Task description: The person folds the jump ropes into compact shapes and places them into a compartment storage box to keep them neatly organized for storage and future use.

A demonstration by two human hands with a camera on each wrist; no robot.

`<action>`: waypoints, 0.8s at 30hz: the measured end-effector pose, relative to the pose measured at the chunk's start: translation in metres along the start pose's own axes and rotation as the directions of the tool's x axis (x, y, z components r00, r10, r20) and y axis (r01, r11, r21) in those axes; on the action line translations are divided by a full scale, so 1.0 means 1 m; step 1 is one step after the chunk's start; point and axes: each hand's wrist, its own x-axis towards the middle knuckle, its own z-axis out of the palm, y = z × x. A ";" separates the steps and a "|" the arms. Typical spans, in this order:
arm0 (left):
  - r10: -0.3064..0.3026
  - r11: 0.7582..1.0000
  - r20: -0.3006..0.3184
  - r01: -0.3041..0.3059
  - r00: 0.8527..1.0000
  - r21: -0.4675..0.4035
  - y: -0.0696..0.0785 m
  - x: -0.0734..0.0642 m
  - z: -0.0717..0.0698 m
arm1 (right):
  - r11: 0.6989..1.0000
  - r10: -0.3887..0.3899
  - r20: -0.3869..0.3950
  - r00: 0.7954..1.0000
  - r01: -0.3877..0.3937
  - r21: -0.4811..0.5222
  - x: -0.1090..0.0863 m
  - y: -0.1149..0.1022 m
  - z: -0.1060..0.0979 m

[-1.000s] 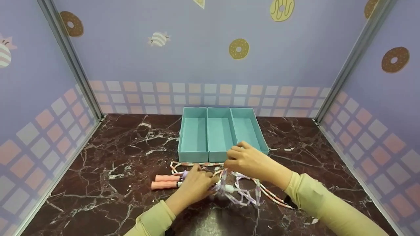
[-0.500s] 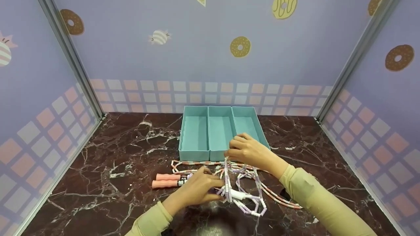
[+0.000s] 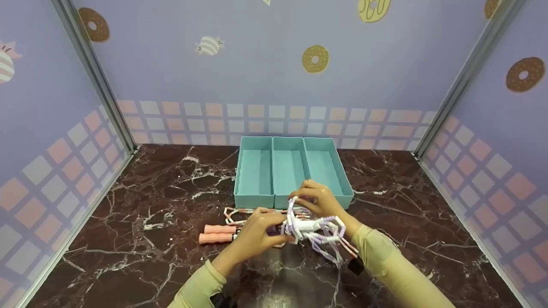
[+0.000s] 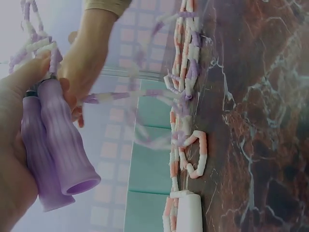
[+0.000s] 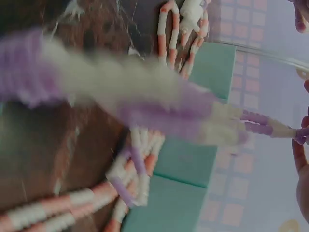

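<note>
My left hand point(image 3: 259, 231) grips the paired purple handles point(image 4: 63, 137) of a beaded jump rope, side by side and raised off the table in the left wrist view. Its purple-and-white beaded cord point(image 3: 332, 239) hangs in loops between and below my hands, with a white piece point(image 3: 306, 225) among the beads. My right hand point(image 3: 319, 199) pinches a loop of that cord with thumb and fingers, beside the tray's front. A second jump rope, with orange handles point(image 3: 218, 234) and an orange-and-white beaded cord point(image 4: 200, 154), lies on the table behind my left hand, partly covered.
A teal tray point(image 3: 254, 201) with three long compartments stands behind my hands. The dark marbled table point(image 3: 167, 205) meets patterned walls point(image 3: 184, 81) at the back and both sides. A black wrist strap point(image 3: 356, 266) shows at my right cuff.
The purple handles and cord have been lifted higher. My left hand has moved slightly right and up, my right hand has shifted a little, and the loops are drawn together between them.
</note>
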 end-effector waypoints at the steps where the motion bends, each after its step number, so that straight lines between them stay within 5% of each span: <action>1: -0.015 1.000 -0.017 0.015 1.000 -0.009 0.000 0.000 0.000 | 0.999 0.039 -0.010 0.999 -0.039 0.035 -0.002 0.001 0.002; 4: -0.068 0.997 -0.077 0.066 0.995 -0.032 -0.002 0.000 0.000 | 0.985 0.141 -0.032 0.989 -0.137 0.108 -0.010 0.001 0.008; 7: -0.127 0.991 -0.138 0.120 0.982 -0.057 -0.004 -0.001 0.001 | 0.990 0.127 -0.065 0.990 -0.123 0.070 -0.019 0.000 0.015; 8: -0.146 0.988 -0.158 0.137 0.977 -0.068 -0.005 -0.001 0.001 | 0.996 0.081 -0.071 0.994 -0.083 -0.020 -0.042 0.029 0.030; 11: -0.204 0.977 -0.208 0.186 0.957 -0.101 -0.005 0.001 0.002 | 0.978 0.211 -0.091 0.973 -0.210 0.014 -0.051 0.024 0.038; 14: -0.266 0.963 -0.251 0.242 0.931 -0.123 -0.005 0.002 0.002 | 0.891 0.438 -0.043 0.898 -0.428 0.150 -0.055 0.014 0.042; 15: -0.285 0.957 -0.262 0.259 0.922 -0.131 -0.006 0.003 0.002 | 0.829 0.525 -0.027 0.851 -0.504 0.243 -0.035 -0.019 0.029; 19: -0.348 0.937 -0.302 0.315 0.888 -0.153 -0.009 0.003 0.001 | 0.754 0.584 0.071 0.808 -0.573 0.321 -0.033 -0.030 0.028; 24: -0.406 0.914 -0.360 0.366 0.840 -0.176 -0.013 0.004 0.001 | 0.655 0.595 0.167 0.787 -0.594 0.467 -0.034 -0.040 0.024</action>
